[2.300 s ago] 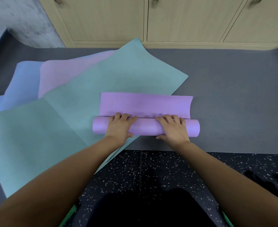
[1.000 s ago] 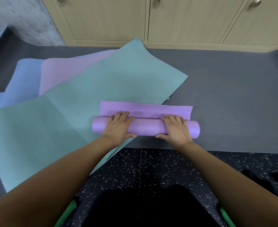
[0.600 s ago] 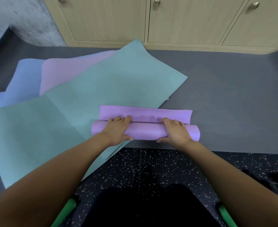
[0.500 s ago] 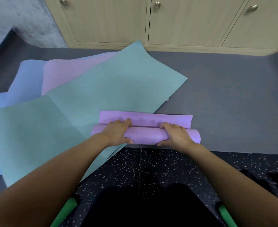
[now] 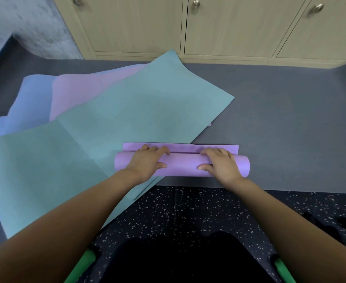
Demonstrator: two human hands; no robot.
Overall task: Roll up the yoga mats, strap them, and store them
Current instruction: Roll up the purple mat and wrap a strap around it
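A purple yoga mat (image 5: 185, 165) lies across the grey floor in front of me, almost fully rolled into a thick tube. Only a narrow flat strip (image 5: 188, 148) of it still lies beyond the roll. My left hand (image 5: 147, 162) grips the roll's left part, fingers over the top and thumb on the near side. My right hand (image 5: 221, 164) grips the right part the same way. Unrolled mats lie spread to the left: a teal one (image 5: 139, 111), a second teal one (image 5: 35, 170), a pink one (image 5: 82, 90) and a blue one (image 5: 27, 99).
Beige cabinets (image 5: 229, 27) with round knobs line the far side. Grey carpet (image 5: 290, 119) stretches to the right of the roll. Dark speckled flooring (image 5: 188, 211) lies near me, with dark objects (image 5: 341, 225) at its right edge.
Both hands have pushed the purple roll away from me. The flat strip beyond it has shrunk from a wide band to a narrow one, and the roll has grown thicker.
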